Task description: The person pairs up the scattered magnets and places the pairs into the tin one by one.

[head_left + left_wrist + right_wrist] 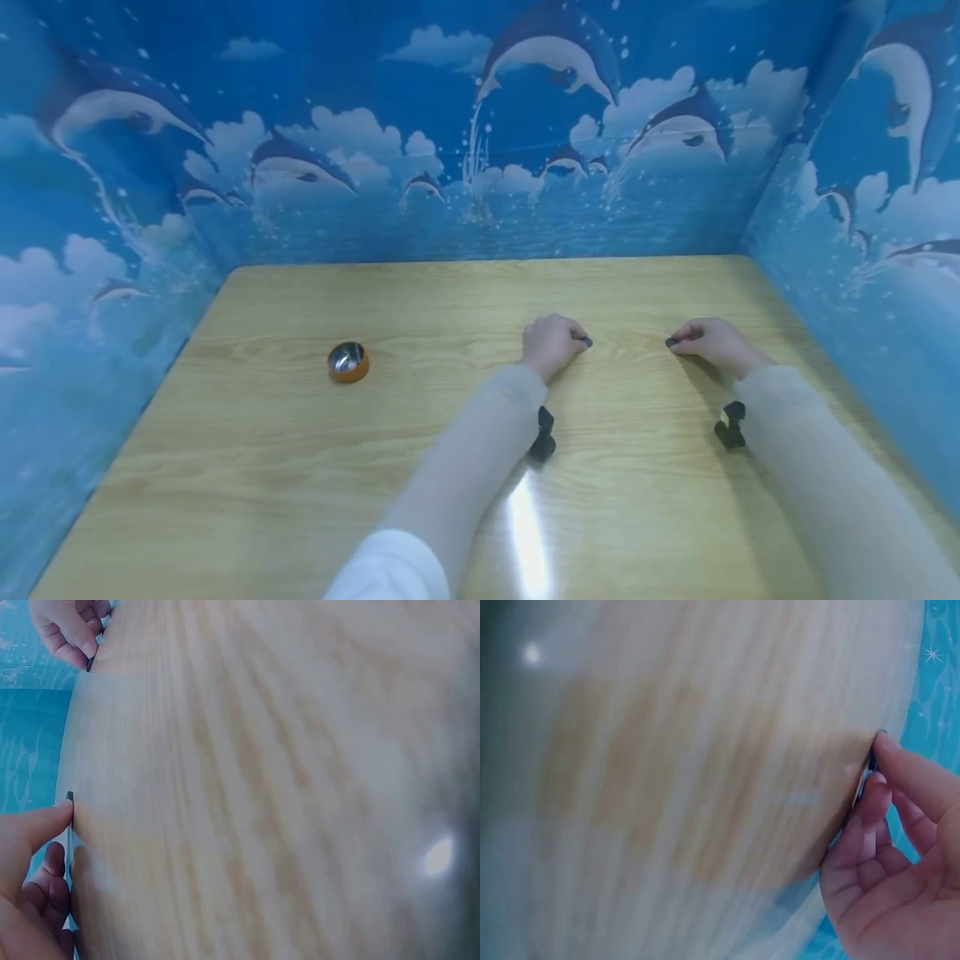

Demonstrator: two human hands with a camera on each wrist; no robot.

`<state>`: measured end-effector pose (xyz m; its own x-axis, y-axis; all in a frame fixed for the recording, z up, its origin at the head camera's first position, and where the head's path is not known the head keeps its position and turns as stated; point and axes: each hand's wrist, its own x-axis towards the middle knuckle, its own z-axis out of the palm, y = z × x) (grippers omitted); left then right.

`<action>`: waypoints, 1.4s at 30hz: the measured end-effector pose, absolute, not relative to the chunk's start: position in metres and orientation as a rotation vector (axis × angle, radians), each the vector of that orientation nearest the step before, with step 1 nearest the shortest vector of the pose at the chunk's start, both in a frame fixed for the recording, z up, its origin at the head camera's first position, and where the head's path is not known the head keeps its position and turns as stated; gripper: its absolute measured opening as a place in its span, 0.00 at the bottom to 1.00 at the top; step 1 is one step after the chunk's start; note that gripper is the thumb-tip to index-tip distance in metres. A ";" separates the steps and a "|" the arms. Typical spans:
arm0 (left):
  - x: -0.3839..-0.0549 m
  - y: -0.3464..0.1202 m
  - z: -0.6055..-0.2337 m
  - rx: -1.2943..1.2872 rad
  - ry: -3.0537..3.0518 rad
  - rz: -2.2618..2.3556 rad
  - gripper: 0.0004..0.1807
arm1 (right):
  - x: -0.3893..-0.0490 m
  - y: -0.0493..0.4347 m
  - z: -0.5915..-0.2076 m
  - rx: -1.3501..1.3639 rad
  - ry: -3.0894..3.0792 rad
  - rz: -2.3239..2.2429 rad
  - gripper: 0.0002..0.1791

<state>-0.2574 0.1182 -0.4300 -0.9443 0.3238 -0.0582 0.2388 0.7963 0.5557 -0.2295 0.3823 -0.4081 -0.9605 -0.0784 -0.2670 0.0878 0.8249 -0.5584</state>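
Observation:
Over the right half of the table, my left hand [553, 343] pinches a small dark piece [587, 342] between thumb and fingers. Facing it across a short gap, my right hand [716, 343] pinches another small dark piece [671, 342]. In the left wrist view, a thin dark edge of the left piece [70, 797] shows at the thumb tip. The right piece [872, 759] is mostly covered by thumb and fingers in the right wrist view. Both pieces are too small and hidden to tell their kind. Each hand is low, at the tabletop.
A small orange bowl [348, 375] with a shiny metal inside stands on the left of the wood-grain table [247, 467]. Blue dolphin-print sheeting [360, 225] walls the back and both sides. Dark wrist devices [543, 435] sit under both sleeves.

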 end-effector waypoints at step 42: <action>-0.245 0.132 -0.431 0.357 2.907 0.781 0.10 | -0.247 0.309 -0.403 -0.126 2.657 -0.808 0.09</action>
